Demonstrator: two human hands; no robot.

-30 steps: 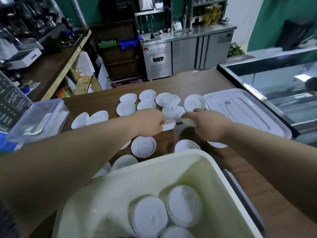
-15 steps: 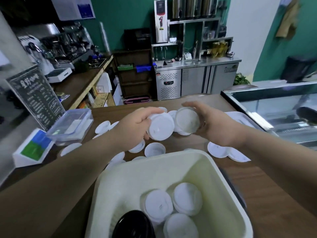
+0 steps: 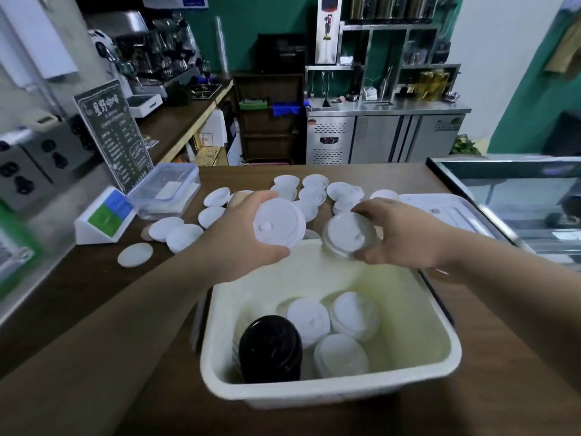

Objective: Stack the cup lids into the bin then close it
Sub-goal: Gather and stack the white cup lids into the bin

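Head camera: the cream bin point(image 3: 437, 313) sits open on the wooden counter point(image 3: 94, 294). Inside are stacked white lids point(image 3: 353, 316) and, in the near-left corner, a pile of black lids point(image 3: 270, 347). The left hand point(image 3: 239, 237) grips one lid point(image 3: 278, 223) by its rim, thumb below and fingers curled over the top, above the bin's far edge. Just beside it, the right hand point(image 3: 405, 237) clasps a second lid point(image 3: 349, 237), tilted. Loose lids point(image 3: 314, 190) lie scattered beyond the bin. The bin's cover point(image 3: 449, 212) lies flat to the right. A clear box point(image 3: 166, 190) stands far left, its contents unclear.
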